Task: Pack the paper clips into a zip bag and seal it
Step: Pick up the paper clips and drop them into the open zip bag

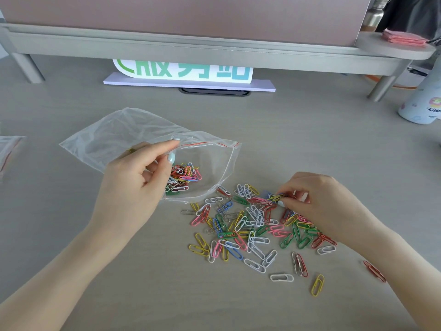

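A clear zip bag (114, 137) with a red seal line lies on the grey desk, its mouth facing right and held open. My left hand (136, 185) pinches the bag's upper lip between thumb and fingers. Inside the bag sits a small heap of coloured paper clips (185, 177). To the right of the mouth, a loose pile of coloured paper clips (253, 228) spreads over the desk. My right hand (319, 206) rests on the pile's upper right part, its fingertips closed on a few clips.
A second zip bag (8, 149) shows at the left edge. A grey monitor shelf (191, 46) spans the back, with a sign (183, 72) under it. A white bottle (422, 103) stands at the right. A stray red clip (374, 271) lies beside my right forearm.
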### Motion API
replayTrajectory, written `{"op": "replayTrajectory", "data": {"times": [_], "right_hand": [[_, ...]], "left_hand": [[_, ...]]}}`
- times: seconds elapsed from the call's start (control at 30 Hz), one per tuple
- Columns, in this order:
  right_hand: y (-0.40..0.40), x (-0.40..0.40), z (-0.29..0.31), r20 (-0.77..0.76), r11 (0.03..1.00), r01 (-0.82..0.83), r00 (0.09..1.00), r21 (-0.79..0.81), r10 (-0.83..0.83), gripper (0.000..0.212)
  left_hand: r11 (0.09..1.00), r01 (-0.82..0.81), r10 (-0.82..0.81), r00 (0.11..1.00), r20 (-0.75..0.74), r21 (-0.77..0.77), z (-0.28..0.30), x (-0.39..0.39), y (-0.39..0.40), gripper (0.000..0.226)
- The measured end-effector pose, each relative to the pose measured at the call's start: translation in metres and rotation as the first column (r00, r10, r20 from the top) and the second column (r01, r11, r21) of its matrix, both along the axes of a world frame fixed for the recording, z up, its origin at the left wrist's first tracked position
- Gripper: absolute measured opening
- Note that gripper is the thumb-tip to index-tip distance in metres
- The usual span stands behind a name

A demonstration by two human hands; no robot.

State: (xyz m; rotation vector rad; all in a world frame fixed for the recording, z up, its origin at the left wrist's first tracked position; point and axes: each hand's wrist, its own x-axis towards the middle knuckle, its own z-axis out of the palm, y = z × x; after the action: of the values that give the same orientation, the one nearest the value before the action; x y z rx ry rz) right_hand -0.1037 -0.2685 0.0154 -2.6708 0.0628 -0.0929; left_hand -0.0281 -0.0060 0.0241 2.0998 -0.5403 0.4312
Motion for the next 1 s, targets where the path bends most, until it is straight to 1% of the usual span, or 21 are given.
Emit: {"op": "replayTrajectory", "data": {"times": [0.13, 0.3, 0.4, 0.5, 0.6, 0.67, 0.8, 1.0], "right_hand": [[0.0, 0.0, 0.0, 0.018, 0.999, 0.022, 1.0, 0.024, -0.022, 0.013], [-0.003, 0.001, 0.0, 0.004, 0.998, 0.041, 0.999, 0.054, -0.042, 0.009], [-0.004, 0.0, 0.002, 0.029, 0.996, 0.059, 0.998, 0.066, -0.061, 0.009], [-0.003, 0.0, 0.005, 0.039, 0.993, 0.061, 0.997, 0.106, -0.066, 0.014], [-0.001, -0.001, 0.008, 0.034, 0.985, 0.069, 0.997, 0.155, -0.075, 0.025], [0.002, -0.001, 0.012, 0.03, 0.976, 0.087, 0.995, 0.201, -0.095, 0.027], [0.007, 0.005, 0.019, 0.036, 0.961, 0.098, 0.993, 0.259, -0.111, 0.024], [0.023, 0.021, 0.029, 0.049, 0.943, 0.025, 0.998, 0.331, -0.044, 0.013]], "left_hand": [[1.0, 0.002, -0.002, 1.0, 0.002, 0.0, 0.001, -0.001, 0.0, 0.033], [1.0, -0.002, 0.002, 1.0, 0.016, 0.007, 0.001, 0.0, 0.0, 0.033], [1.0, -0.001, 0.001, 1.0, 0.009, -0.004, 0.002, 0.0, 0.001, 0.034], [1.0, 0.0, 0.0, 1.0, 0.011, 0.001, 0.001, 0.001, 0.001, 0.034], [1.0, 0.001, -0.001, 1.0, 0.007, -0.006, 0.0, 0.002, 0.002, 0.033], [1.0, 0.007, -0.007, 1.0, 0.01, -0.007, 0.0, 0.002, 0.002, 0.032], [1.0, 0.008, -0.008, 1.0, -0.012, -0.014, 0.0, 0.001, 0.001, 0.033], [1.0, 0.009, -0.009, 1.0, -0.009, -0.011, 0.001, 0.002, 0.002, 0.032]]}}
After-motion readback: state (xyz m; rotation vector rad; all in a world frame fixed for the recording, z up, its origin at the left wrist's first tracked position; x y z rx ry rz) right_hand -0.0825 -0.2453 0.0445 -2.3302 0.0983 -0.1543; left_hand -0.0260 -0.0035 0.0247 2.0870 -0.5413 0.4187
